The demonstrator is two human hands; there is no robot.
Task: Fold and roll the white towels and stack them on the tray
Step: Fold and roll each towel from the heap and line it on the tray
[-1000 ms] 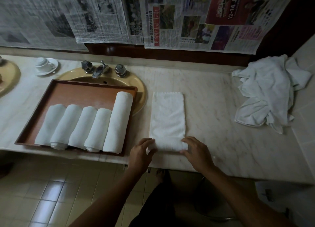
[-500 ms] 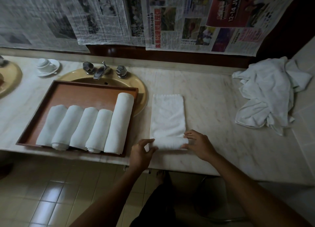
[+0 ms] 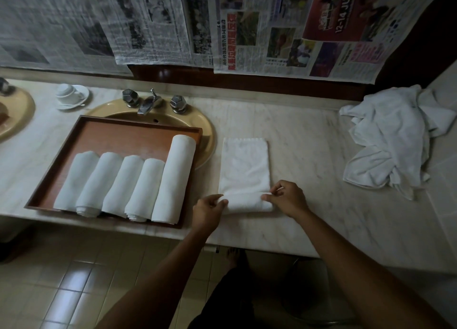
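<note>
A folded white towel (image 3: 244,165) lies as a long strip on the marble counter, its near end wound into a roll (image 3: 247,202). My left hand (image 3: 207,213) grips the roll's left end and my right hand (image 3: 285,200) pinches its right end. To the left, a brown wooden tray (image 3: 128,134) sits partly over the sink and holds several rolled white towels (image 3: 128,185) side by side, the rightmost one longer. A heap of loose white towels (image 3: 395,140) lies at the counter's right.
A beige sink (image 3: 207,136) with a chrome tap (image 3: 148,103) sits behind the tray. A white cup on a saucer (image 3: 70,96) stands at the back left. Newspaper sheets cover the wall. The counter's front edge runs just under my wrists.
The roll has grown and moved away from me along the strip, shortening the flat part. Both hands followed it forward, staying at its ends.
</note>
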